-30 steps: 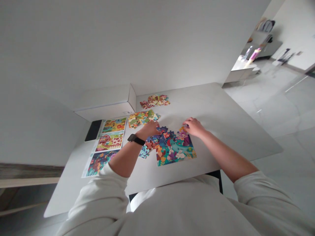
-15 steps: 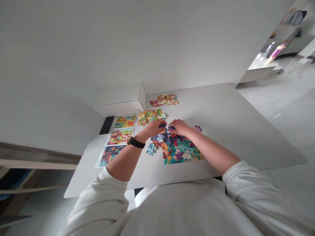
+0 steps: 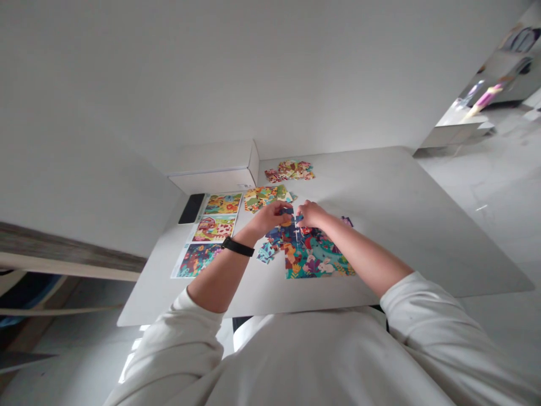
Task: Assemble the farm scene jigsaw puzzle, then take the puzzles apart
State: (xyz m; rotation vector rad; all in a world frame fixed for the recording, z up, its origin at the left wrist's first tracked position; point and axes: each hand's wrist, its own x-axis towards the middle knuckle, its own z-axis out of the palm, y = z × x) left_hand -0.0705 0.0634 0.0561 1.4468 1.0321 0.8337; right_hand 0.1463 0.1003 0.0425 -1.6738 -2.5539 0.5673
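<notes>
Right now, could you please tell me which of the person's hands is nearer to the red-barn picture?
Left. The left hand is beside the red-barn picture, not touching it; the right hand is farther off, past the left hand, over the jigsaw puzzle.

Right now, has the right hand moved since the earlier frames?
Yes. Against the jigsaw puzzle, the right hand has moved in from the puzzle's far corner to over its middle, toward the left hand.
</notes>
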